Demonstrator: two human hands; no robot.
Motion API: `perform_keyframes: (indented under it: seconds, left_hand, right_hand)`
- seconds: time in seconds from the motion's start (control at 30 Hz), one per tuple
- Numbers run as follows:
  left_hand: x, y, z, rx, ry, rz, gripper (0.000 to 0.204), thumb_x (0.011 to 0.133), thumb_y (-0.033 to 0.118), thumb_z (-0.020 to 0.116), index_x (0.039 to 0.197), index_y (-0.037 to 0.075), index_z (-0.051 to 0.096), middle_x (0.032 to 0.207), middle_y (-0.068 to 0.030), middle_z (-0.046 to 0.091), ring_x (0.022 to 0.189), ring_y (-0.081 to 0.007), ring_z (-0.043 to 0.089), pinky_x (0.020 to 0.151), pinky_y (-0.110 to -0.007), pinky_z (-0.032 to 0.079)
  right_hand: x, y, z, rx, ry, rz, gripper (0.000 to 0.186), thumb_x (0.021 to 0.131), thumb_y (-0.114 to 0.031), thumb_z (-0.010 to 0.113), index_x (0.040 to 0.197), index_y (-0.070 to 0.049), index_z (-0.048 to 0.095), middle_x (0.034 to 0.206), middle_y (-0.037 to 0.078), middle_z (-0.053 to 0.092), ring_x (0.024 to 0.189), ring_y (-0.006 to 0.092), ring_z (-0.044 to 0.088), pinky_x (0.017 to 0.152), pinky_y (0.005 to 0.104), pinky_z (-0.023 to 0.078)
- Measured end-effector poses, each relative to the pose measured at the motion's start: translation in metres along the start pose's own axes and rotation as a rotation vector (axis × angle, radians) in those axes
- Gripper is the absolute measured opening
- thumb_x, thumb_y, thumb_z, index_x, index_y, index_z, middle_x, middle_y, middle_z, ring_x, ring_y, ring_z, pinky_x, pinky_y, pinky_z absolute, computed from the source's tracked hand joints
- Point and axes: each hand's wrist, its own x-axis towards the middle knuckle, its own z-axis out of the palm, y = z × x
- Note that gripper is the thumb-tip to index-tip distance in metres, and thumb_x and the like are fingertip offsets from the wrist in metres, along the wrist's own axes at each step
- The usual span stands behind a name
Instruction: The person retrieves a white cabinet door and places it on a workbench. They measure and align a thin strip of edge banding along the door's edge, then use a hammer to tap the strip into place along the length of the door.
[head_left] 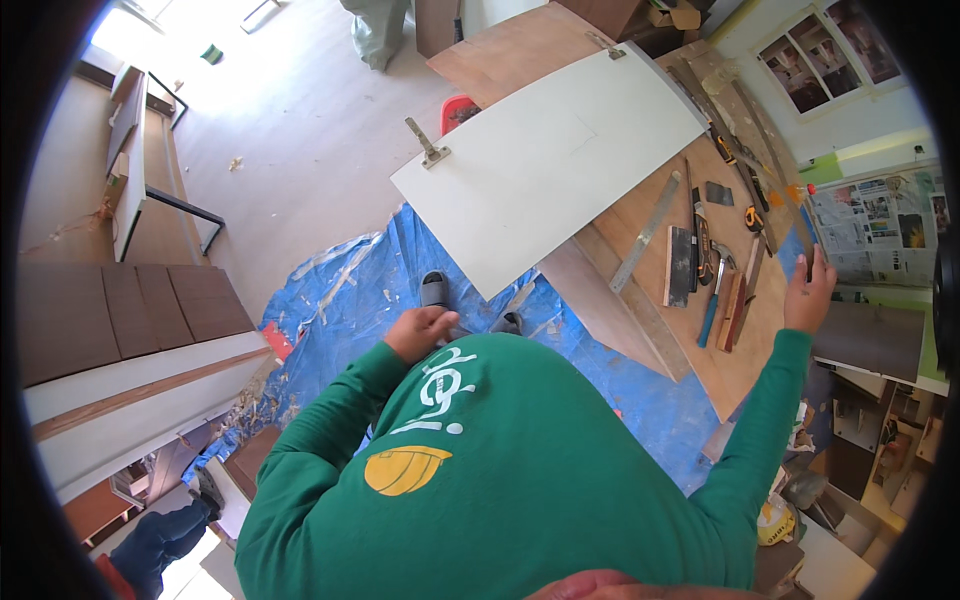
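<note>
My left hand (420,335) is closed in a loose fist in front of my belly, with nothing visible in it. My right hand (808,295) is raised at the right edge of the plywood worktop (650,310), its fingers apart. Its fingertips are by the end of a long thin strip (800,222); whether they touch it I cannot tell. A white cabinet door (550,160) with two metal hinges (430,152) lies across the worktop, one corner overhanging towards me. To its right are a hammer (714,300), a steel ruler (648,230), a black-handled saw (705,255) and a tape measure (753,218).
Blue plastic sheeting (350,270) covers the floor around my feet. A red container (458,112) stands behind the door. Brown panels (140,310) and a black-legged frame (180,205) are at the left. Another person's leg (165,540) shows at lower left. Shelves (890,450) stand at right.
</note>
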Motion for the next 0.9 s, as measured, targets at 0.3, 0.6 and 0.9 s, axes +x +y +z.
perform_keyframes:
  seconds: [0.3, 0.6, 0.9]
  left_hand:
    - [-0.006, 0.088, -0.005, -0.428, -0.482, 0.514, 0.032, 0.105, 0.025, 0.059, 0.106, -0.004, 0.071, 0.125, -0.0131, 0.071, 0.114, -0.0194, 0.065, 0.100, -0.035, 0.050]
    - [-0.004, 0.215, 0.031, -0.698, -0.057, 0.735, 0.031, 0.106, 0.026, 0.059, 0.112, -0.004, 0.065, 0.104, -0.0115, 0.074, 0.102, -0.0172, 0.069, 0.089, -0.032, 0.054]
    - [0.006, 0.225, 0.019, -0.623, 0.119, 0.837, 0.022, 0.102, 0.017, 0.066, 0.102, -0.005, 0.065, 0.086, -0.0065, 0.071, 0.078, -0.0137, 0.069, 0.075, -0.027, 0.057]
  right_hand:
    - [-0.082, -0.131, -0.071, 1.196, -0.755, 0.362, 0.026, 0.108, -0.023, 0.052, 0.113, -0.002, 0.067, 0.092, 0.006, 0.066, 0.068, 0.0118, 0.065, 0.064, 0.0263, 0.056]
    - [-0.135, -0.227, -0.084, 1.587, -1.111, 0.526, 0.030, 0.107, -0.023, 0.053, 0.119, 0.003, 0.065, 0.087, 0.006, 0.065, 0.071, 0.0173, 0.070, 0.065, 0.0300, 0.057]
    - [-0.136, -0.226, -0.097, 1.629, -1.191, 0.493, 0.030, 0.108, -0.021, 0.051, 0.115, 0.004, 0.065, 0.083, 0.010, 0.069, 0.071, 0.0182, 0.070, 0.065, 0.0301, 0.057]
